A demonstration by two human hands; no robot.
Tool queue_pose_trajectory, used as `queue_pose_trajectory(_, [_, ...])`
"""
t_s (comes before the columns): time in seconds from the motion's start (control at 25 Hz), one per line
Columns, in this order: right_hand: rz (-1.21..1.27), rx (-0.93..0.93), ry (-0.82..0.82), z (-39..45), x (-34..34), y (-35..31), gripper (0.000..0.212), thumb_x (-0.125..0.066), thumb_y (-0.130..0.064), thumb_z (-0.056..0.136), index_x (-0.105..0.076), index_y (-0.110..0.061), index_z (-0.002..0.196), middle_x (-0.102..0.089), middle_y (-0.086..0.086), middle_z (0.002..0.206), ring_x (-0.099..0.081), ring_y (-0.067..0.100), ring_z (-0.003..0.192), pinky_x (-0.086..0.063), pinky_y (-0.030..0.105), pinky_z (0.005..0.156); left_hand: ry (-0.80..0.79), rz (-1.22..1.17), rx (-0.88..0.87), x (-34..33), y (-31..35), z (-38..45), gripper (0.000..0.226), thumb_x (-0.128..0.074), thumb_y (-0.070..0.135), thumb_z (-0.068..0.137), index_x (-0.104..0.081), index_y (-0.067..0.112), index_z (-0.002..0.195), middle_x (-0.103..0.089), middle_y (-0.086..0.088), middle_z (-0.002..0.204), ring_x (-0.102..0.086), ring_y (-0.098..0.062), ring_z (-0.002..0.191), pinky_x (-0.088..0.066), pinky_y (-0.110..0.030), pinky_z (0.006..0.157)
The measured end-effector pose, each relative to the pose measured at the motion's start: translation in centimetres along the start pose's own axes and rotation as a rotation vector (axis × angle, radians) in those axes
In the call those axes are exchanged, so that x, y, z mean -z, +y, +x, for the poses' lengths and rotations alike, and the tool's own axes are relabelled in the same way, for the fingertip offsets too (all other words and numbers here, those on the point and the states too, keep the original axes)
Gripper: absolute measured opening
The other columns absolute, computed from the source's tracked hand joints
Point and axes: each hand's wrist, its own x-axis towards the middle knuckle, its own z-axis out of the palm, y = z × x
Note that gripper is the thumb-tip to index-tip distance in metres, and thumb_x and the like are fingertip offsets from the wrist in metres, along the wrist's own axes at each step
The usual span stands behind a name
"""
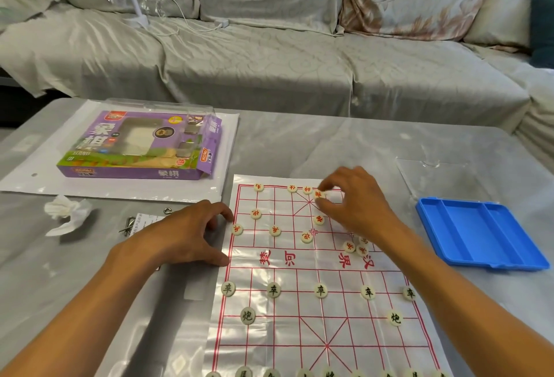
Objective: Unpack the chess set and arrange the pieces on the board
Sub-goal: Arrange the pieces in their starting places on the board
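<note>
Board [311,259]: thin glossy sheet, red grid, lying flat on the table [299,143]. Pieces: cream discs, red-marked at the far half, dark-marked near. Right hand [356,199] pinches one red-marked piece [319,193] at the far row. Left hand [192,235] rests, fingers loosely bent, on the board's left edge.

You are looking at a board [311,286] showing red 楚河 and 汉界 across its middle. Five near pieces are each reading 卒, though it may be 车, like this one [320,290]; two are reading 炮 [247,315]. The purple box [141,144], far left, is showing 象棋 and XCPAI.
</note>
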Motion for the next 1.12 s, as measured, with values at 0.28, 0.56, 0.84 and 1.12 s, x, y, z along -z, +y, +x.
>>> queue_pose_trajectory(0.28, [-0.124,0.108,-0.014,5.2,-3.8,-5.2,0.026,-0.064,-0.043,0.086,-0.070,-0.024,0.104,-0.057,-0.007,0.129,-0.041,0.015,0.124,-0.026,0.035,0.106,-0.011,-0.005,-0.002,0.1,0.0,0.0,0.068,-0.084,0.049,0.062,-0.045,0.045,0.118,-0.047,0.019,0.098,-0.054,-0.006,0.084,-0.046,-0.019,0.072])
queue_pose_trajectory(0.56, [-0.130,0.107,-0.048,5.9,-5.4,-5.3,0.031,-0.061,-0.044,0.088,-0.070,-0.022,0.107,-0.060,-0.005,0.127,-0.045,0.016,0.120,-0.031,0.032,0.104,-0.024,-0.006,-0.005,0.1,-0.1,0.2,0.069,-0.085,0.049,0.062,-0.044,0.045,0.118,-0.047,0.019,0.098,-0.053,-0.005,0.085,-0.048,-0.022,0.073])
queue_pose_trajectory(0.84, [0.074,-0.006,-0.050,4.7,-4.4,-4.4,0.041,-0.065,-0.042,0.086,-0.058,-0.026,0.124,-0.050,-0.006,0.139,-0.039,0.017,0.129,-0.028,0.032,0.109,-0.024,0.006,-0.010,0.0,-0.1,0.3,0.068,-0.084,0.050,0.062,-0.044,0.045,0.118,-0.047,0.020,0.098,-0.054,-0.005,0.085,-0.048,-0.021,0.073])
queue_pose_trajectory(1.12, [0.098,-0.226,0.052,-2.6,0.6,4.2,0.020,-0.061,-0.028,0.091,-0.063,-0.023,0.110,-0.063,-0.006,0.115,-0.052,0.014,0.110,-0.044,0.032,0.098,0.002,-0.009,-0.006,-0.1,-0.1,0.0,0.066,-0.085,0.050,0.059,-0.047,0.045,0.112,-0.048,0.018,0.097,-0.055,-0.005,0.083,-0.042,-0.018,0.067])
